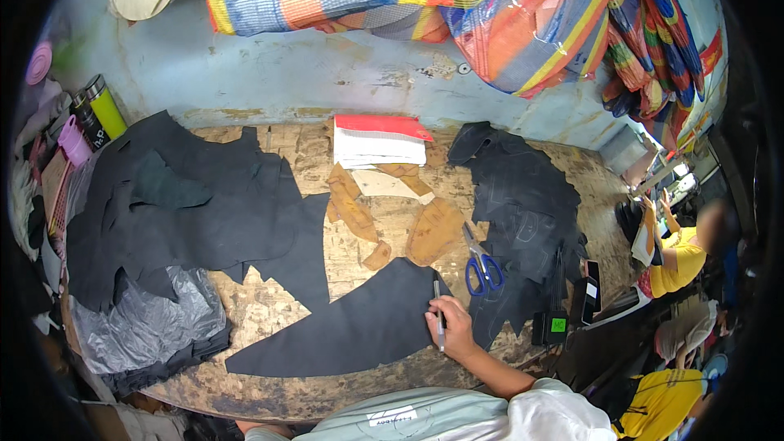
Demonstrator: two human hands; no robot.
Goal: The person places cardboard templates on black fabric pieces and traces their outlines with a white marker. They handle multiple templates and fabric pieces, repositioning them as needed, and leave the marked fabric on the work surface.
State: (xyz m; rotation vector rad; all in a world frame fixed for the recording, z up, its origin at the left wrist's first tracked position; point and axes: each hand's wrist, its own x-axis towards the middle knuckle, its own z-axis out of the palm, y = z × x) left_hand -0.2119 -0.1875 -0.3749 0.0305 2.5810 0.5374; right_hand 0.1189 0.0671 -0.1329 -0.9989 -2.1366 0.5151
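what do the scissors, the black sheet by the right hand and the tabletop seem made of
Scissors: handles probably plastic, solid blue and smooth-looking; blades likely steel, bare grey. Black sheet: matte, flat, evenly dark; perhaps leather or an imitation. Tabletop: apparently wood, worn, with blotchy brown patches.

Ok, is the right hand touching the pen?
Touching: the head view shows the right hand gripping the pen, with its fingers closed around it.

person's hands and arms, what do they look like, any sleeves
The right hand is ungloved and its forearm bare, below a loose whitish sleeve. Only a bare sliver of the left arm shows; the left hand is out of sight.
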